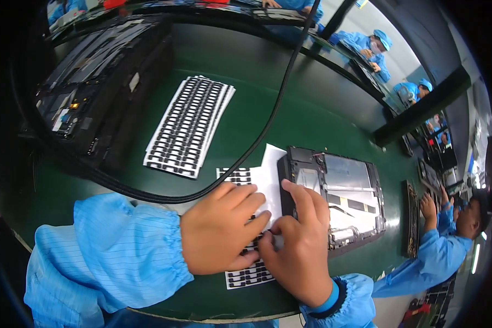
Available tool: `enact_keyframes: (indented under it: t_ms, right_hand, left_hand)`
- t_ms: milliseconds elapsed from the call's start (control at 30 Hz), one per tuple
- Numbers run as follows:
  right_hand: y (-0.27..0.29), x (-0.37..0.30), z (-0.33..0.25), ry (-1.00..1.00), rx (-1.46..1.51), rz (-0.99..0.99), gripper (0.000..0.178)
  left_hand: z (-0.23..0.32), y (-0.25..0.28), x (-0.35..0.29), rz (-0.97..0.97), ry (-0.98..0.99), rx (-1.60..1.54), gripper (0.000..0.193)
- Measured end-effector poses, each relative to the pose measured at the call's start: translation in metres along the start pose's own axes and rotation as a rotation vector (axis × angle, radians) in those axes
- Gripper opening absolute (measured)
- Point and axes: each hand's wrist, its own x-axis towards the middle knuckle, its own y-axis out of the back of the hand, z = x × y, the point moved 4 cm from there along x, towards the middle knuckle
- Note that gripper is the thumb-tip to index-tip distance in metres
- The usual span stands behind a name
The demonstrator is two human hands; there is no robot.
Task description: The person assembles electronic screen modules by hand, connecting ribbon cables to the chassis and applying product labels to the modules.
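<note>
My left hand (224,232) lies palm down on a white sheet (250,277) with rows of small black die-cut pads, its fingers spread. Close against it, my right hand (302,240) has thumb and a bent finger brought together over the sheet. Whatever is between those fingertips is hidden. The other right fingers reach toward the near left corner of a flat electronic device (347,205), its inside exposed, in a black frame. A plain white sheet (268,183) lies between the pads and the device. My two hands cover much of the padded sheet.
A stack of similar padded sheets (190,127) lies on the green table (246,115). Black trays holding parts (109,104) are piled at left. A thick black cable (276,112) loops across the view. At right a co-worker (437,251) works beside a black panel (410,218).
</note>
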Motion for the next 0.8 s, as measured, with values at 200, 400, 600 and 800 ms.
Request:
enact_keyframes:
  t_ms: [200,400,600,800]
  right_hand:
    - [0.002,-0.002,0.002,0.019,0.025,0.016,0.012]
    - [0.028,-0.015,0.022,-0.091,0.452,0.046,0.011]
    - [0.084,-0.070,0.085,-0.555,0.622,0.162,0.006]
    - [0.076,-0.073,0.107,-0.582,0.783,0.079,0.005]
  left_hand:
    - [0.004,0.000,0.002,-0.021,-0.008,0.070,0.049]
    - [0.009,0.000,0.003,-0.031,0.001,0.082,0.051]
    - [0.018,0.004,0.003,0.012,-0.186,-0.046,0.043]
    - [0.070,-0.012,0.040,0.010,-0.588,0.100,0.027]
